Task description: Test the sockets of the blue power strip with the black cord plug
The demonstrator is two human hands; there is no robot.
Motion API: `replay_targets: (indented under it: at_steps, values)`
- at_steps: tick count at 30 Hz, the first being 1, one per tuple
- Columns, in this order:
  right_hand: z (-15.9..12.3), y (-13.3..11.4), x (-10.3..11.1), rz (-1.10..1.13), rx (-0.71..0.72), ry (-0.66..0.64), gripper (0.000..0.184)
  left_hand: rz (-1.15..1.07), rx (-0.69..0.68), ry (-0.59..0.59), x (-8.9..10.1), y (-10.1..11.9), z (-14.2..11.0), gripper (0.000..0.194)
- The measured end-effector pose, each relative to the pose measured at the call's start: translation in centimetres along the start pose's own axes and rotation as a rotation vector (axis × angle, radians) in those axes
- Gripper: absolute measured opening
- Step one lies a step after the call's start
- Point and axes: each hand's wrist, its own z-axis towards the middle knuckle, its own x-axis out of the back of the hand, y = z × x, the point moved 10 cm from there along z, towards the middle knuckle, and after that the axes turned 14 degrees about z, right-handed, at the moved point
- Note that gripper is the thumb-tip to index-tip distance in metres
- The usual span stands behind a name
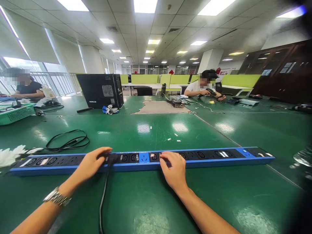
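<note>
A long blue and black power strip point(143, 167) lies across the green table in front of me, with rows of sockets and several small stickers. My left hand point(91, 162) rests over its left-middle part, thumb and index finger apart, just left of a black plug point(112, 159) seated in the strip. From that plug a black cable point(103, 198) runs down toward me. My right hand point(175, 167) is at the strip's middle, right of a blue socket point(144, 157). Its thumb and index fingertips come together at the strip's surface; anything between them is hidden.
Beyond the strip's left part lies a coiled black cable point(70, 141). Small white scraps point(175, 135) dot the table. Farther back stand a black computer case point(99, 91), gloves point(110, 110) and a green basket point(18, 114). Two people point(203, 86) sit at the far side.
</note>
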Motion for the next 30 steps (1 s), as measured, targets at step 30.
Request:
replay_targets:
  at_steps: [30]
  values:
    - [-0.3,-0.5,0.7,0.059,-0.028,0.003,0.015,0.027,-0.176,0.133,-4.8,12.8,0.9,0.034]
